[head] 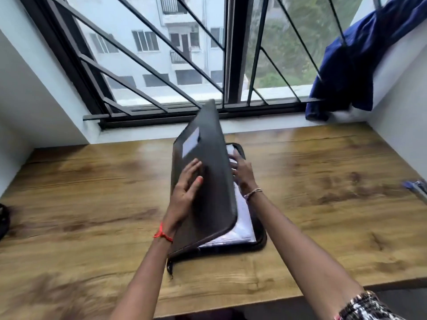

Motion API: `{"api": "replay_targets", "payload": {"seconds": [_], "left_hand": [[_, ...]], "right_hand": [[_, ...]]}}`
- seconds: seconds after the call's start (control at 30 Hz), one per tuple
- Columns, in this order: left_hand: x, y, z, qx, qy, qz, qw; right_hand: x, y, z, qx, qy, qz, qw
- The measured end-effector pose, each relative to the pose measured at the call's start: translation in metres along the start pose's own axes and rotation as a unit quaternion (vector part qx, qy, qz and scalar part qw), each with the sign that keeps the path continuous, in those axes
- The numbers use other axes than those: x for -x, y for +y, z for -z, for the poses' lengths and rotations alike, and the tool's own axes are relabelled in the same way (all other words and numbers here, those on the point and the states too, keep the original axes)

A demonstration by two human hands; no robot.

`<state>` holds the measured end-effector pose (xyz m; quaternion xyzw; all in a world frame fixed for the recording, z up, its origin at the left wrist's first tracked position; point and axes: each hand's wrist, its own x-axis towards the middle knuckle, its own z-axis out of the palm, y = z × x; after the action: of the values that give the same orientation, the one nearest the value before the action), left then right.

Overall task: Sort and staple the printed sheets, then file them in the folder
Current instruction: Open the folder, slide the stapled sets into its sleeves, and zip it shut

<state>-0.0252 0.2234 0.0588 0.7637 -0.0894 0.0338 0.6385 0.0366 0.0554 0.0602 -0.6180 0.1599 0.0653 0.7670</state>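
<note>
so the left hand (188, 183) lies flat, fingers straight, on the raised cover of the black zip-around folder (208, 146). The right hand (242, 172) reaches in just behind that cover, fingers spread on the white printed sheets (240, 220) under it, gripping nothing. The brown wooden desk (92, 192) is beneath both.

Both hands (187, 184) (243, 169) @ half-open folder (209, 211)
</note>
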Motion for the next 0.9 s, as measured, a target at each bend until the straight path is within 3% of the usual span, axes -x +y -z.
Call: {"api": "replay_targets", "payload": {"seconds": [0.13,0.23,0.33,0.43,0.57,0.63,0.8,0.9], "left_hand": [[0.005,-0.027,-0.028,-0.238,-0.108,0.020,0.965],[0.014,-0.055,-0.027,-0.380,-0.188,0.027,0.905],[0.024,-0.075,-0.027,-0.466,-0.216,0.002,0.858],[0.026,-0.081,-0.027,-0.511,-0.216,-0.003,0.832],[0.029,-0.079,-0.027,-0.568,-0.228,0.001,0.790],[0.030,-0.080,-0.027,-0.571,-0.227,0.007,0.788],[0.026,-0.083,-0.026,-0.553,-0.236,-0.007,0.799],[0.021,-0.086,-0.022,-0.488,-0.249,-0.001,0.837]], "right_hand": [[-0.010,0.011,0.056,-0.003,0.061,-0.033,0.998],[-0.009,0.035,0.083,0.104,0.070,-0.059,0.990],[0.003,0.049,0.081,0.215,0.089,-0.017,0.972],[0.013,0.066,0.064,0.370,0.079,0.077,0.923],[0.018,0.093,0.055,0.585,0.038,0.152,0.796],[0.019,0.099,0.056,0.629,0.033,0.158,0.761],[0.015,0.104,0.055,0.669,0.031,0.149,0.728],[0.015,0.104,0.054,0.682,0.024,0.135,0.719]]}}
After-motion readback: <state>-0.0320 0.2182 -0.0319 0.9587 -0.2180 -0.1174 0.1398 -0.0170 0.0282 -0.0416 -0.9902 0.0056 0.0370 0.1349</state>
